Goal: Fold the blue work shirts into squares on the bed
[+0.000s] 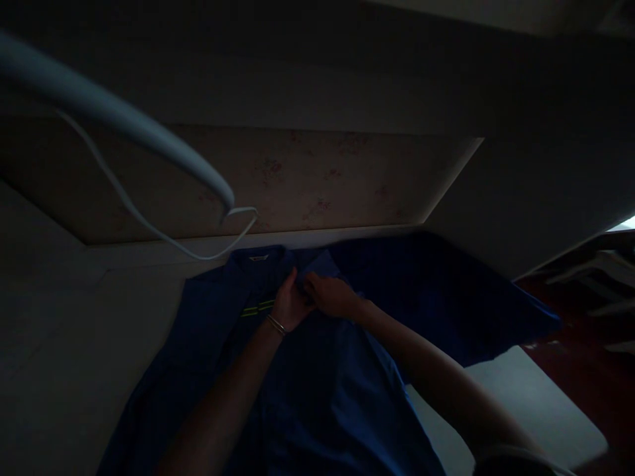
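Observation:
A blue work jacket (307, 396) lies spread out with its collar and a small pale label toward the far side. Yellow-green stripes (251, 311) cross its chest. My left hand (292, 305), with a thin bracelet at the wrist, is closed at the upper chest, thumb up. Meeting it from the right is my right hand (330, 294), its fingers curled and pinched together on the jacket's cloth. The small bit between the fingertips is too dark to make out. Beyond the jacket's right side lies a darker blue cloth (421, 297).
A thick pale curved tube (124, 122) reaches in from the upper left, with a thin white cord (149, 225) looping below it. Behind the jacket stands a flower-patterned panel (317, 178) in a frame. A pale surface (526, 403) shows at the lower right.

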The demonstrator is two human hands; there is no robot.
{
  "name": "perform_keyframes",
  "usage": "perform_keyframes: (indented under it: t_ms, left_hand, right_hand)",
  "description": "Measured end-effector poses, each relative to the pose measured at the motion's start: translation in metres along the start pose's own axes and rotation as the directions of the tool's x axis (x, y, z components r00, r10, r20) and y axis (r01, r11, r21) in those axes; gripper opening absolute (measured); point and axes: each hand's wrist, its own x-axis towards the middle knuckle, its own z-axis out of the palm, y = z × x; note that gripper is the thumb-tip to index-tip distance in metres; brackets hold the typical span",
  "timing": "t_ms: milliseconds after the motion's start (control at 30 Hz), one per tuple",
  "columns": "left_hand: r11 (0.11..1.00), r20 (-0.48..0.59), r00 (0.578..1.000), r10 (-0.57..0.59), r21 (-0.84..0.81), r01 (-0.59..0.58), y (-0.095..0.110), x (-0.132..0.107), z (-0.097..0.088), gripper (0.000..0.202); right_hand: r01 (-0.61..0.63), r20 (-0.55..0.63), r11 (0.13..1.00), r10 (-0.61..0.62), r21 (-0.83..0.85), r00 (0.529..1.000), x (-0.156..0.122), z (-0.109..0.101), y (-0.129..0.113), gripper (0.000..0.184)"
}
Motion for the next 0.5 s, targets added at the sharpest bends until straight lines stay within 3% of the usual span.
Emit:
perform_keyframes:
  t_ms: [133,300,500]
  left_hand:
    - [0.984,-0.163,0.981,0.104,0.161,-0.078,-0.006,0.013,-0.015,0.006]
    - [0.962,-0.269,0.949,0.165,0.257,-0.095,-0.008,0.027,-0.030,0.009]
    - [0.947,-0.339,0.913,0.228,0.295,-0.127,-0.005,0.034,-0.037,0.011]
  right_hand:
    - [-0.054,-0.035,0.986,0.060,0.158,0.998,0.001,0.009,0.010,0.031]
    - [-0.106,-0.179,0.978,0.138,0.180,0.974,-0.002,0.022,0.039,0.032]
    - [-0.059,-0.133,0.989,0.077,0.134,0.988,-0.013,0.049,0.058,0.048]
